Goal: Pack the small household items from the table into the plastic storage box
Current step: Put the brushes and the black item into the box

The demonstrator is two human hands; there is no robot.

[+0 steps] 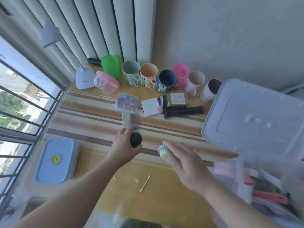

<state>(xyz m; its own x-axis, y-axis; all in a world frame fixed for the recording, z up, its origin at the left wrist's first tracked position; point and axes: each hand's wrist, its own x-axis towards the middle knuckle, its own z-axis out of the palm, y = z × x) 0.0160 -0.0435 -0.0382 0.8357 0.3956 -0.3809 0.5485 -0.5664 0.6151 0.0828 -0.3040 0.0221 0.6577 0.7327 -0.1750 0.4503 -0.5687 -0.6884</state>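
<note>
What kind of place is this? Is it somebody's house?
Most likely a room in a home. A striped table stands by a barred window, with a lamp and a row of coloured plastic cups along the wall.

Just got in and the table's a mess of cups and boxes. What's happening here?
A person is packing table items into the plastic storage box at right, its lid off and lying beyond it. The left hand grips a round black object; the right hand is at a small brush, grip unclear. Cups and small boxes wait on the table.
</note>
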